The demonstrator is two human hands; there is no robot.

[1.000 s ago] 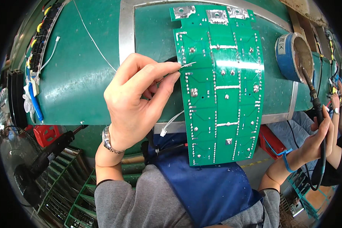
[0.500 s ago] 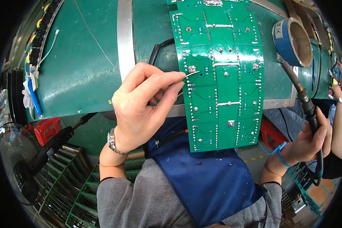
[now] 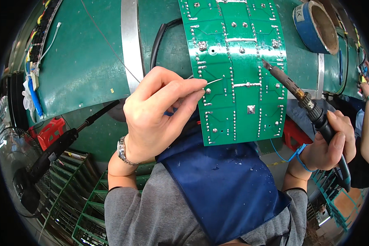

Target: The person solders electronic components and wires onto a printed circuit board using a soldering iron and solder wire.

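Observation:
A long green circuit board [image 3: 246, 96] lies solder side up, its near end reaching past the bench edge over my blue apron. My left hand [image 3: 162, 108] pinches a thin strand of solder wire [image 3: 215, 81] between thumb and fingertips, and the wire's tip is over the board's left half. In my right hand [image 3: 336, 141] is a soldering iron [image 3: 302, 98], gripped by its black handle. Its dark tip slants up and left over the board's right part; whether it touches the board I cannot tell.
A blue roll with a hollow core [image 3: 315, 26] stands right of the board. A metal strip [image 3: 131, 37] crosses the green bench [image 3: 90, 53]. Wired parts and a blue pen [image 3: 35, 98] lie far left. A fan [image 3: 28, 184] stands lower left. Another person's arm [image 3: 367, 123] shows at right.
The iron has swung left from beside the roll to over the board. The board appears shifted farther away in view. My left hand and the solder wire have moved slightly right.

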